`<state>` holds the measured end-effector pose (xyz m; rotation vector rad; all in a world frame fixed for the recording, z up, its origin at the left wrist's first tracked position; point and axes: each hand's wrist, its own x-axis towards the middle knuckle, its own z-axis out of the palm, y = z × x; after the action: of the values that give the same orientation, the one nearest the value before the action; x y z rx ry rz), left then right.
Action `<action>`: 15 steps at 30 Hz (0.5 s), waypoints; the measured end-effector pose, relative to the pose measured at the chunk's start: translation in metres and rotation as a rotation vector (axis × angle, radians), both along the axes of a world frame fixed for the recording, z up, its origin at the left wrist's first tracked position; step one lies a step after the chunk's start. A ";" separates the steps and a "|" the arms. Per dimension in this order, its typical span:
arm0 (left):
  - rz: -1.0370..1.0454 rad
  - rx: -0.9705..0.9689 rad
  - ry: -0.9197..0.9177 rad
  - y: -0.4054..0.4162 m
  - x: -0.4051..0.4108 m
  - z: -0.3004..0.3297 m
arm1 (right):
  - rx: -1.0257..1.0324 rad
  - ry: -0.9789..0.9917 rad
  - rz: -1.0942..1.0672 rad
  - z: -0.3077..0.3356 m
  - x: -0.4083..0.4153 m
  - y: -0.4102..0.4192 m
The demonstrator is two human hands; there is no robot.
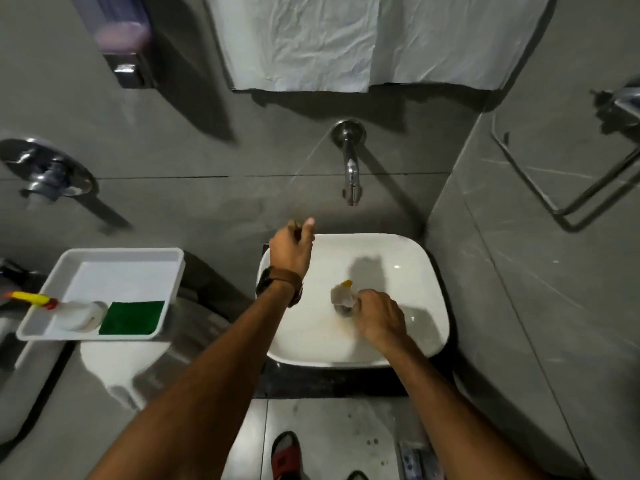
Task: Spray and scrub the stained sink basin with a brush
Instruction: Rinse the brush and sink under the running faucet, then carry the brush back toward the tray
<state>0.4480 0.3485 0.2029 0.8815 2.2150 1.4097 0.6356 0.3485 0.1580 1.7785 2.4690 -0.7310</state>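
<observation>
Tray of white plastic (104, 271), far left, holds your white spray bottle with yellow nozzle (74, 313) and a green scouring pad (133, 317). Your left hand (291, 249) hangs loosely curled, empty, over the white ceramic sink basin's (408, 271) rim. Your right hand (379, 317) grips a pale brush (342, 295) at the drain. Risk: a wet grip could let it slip.
</observation>
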 end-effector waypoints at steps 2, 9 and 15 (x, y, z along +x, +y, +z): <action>0.094 -0.010 0.000 -0.031 -0.020 -0.016 | 0.001 0.057 0.052 0.008 -0.023 -0.008; 0.483 -0.029 -0.032 -0.134 -0.131 -0.045 | 0.078 0.219 0.287 0.036 -0.154 -0.046; 0.742 -0.043 -0.098 -0.223 -0.255 -0.089 | 0.056 0.247 0.489 0.013 -0.311 -0.089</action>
<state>0.1934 0.1255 0.1140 -0.0670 2.6013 1.6319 0.3243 0.2592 0.1709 1.0643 2.9329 -0.8788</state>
